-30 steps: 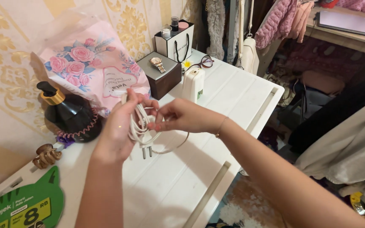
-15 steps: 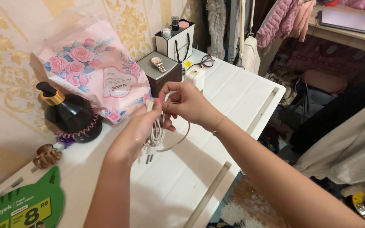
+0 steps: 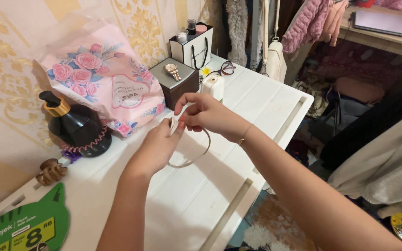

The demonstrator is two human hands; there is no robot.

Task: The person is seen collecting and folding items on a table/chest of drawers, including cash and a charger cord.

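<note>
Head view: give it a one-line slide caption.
Both hands, left hand and right hand, hold a coiled white cable above a white table.

Your left hand (image 3: 157, 144) hiding most of the coiled white cable (image 3: 196, 155), plug unseen, green cat-shaped sign (image 3: 24, 227) cropped at bottom edge

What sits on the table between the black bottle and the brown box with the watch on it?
In the head view, a pink floral bag leans against the wall between the black bottle and the brown box.
</note>
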